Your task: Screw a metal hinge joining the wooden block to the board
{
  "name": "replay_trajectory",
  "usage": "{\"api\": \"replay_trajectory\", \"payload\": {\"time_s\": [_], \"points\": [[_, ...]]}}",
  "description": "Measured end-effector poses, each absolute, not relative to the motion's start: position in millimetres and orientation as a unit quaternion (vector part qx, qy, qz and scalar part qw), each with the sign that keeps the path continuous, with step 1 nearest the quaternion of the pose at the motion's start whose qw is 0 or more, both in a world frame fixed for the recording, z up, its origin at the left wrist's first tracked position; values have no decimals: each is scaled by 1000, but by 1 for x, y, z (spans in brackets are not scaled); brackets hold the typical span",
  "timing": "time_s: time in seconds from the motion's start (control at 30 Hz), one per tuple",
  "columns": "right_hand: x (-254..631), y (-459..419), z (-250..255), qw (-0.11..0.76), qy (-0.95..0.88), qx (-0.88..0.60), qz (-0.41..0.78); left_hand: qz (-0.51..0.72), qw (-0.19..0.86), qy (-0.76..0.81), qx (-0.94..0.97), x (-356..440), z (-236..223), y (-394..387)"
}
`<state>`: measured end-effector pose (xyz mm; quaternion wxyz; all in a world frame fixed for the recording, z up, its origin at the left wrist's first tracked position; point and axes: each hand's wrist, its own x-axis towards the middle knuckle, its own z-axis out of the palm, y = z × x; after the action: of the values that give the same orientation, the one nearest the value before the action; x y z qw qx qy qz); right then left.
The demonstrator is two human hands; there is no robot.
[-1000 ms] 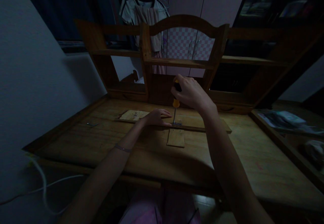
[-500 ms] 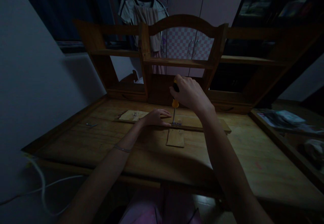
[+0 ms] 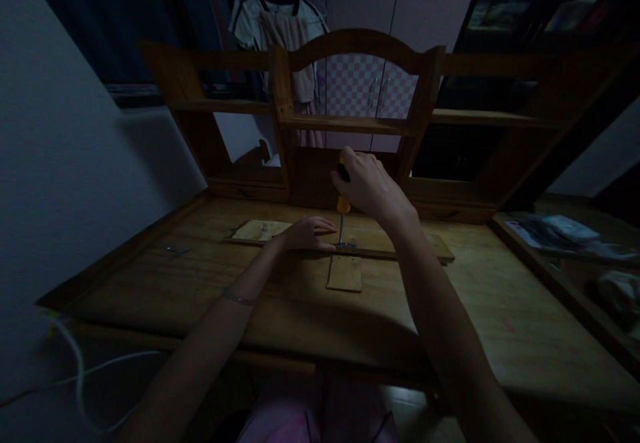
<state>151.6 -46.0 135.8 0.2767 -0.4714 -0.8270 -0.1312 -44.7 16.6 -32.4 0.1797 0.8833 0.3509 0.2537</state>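
Note:
My right hand [image 3: 371, 186] is wrapped round the yellow and black handle of a screwdriver [image 3: 343, 205], held nearly upright. Its metal shaft runs down to a small metal hinge [image 3: 349, 247] at the front edge of a long wooden board [image 3: 385, 241]. Resting on that board, left of the shaft, is my left hand [image 3: 304, 235], with thumb and fingers stretched apart and the thumb tip close to the hinge. Just in front of the hinge a small square wooden piece [image 3: 345, 274] lies flat; whether it is joined to the hinge I cannot tell. The screwdriver's tip is too small to make out.
A small metal item [image 3: 179, 251] lies on the wooden desk [image 3: 280, 309] at the left. Behind the board stands a wooden shelf unit [image 3: 350, 123]. Papers [image 3: 570, 229] lie on a surface to the right. White cables [image 3: 80, 376] hang at the lower left. The room is dim.
The view has shifted slightly. Both hands, the screwdriver and the board keep the same positions relative to each other; any turning of the screwdriver is too small to see.

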Motion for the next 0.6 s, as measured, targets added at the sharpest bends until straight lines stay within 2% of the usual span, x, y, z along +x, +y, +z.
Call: {"api": "replay_trajectory", "payload": {"time_s": [0.2, 0.6], "points": [[167, -40, 142, 320, -839, -429, -100, 259, 197, 339, 883, -45, -34, 19], [200, -53, 168, 395, -785, -457, -136, 250, 217, 338, 881, -45, -40, 22]]}}
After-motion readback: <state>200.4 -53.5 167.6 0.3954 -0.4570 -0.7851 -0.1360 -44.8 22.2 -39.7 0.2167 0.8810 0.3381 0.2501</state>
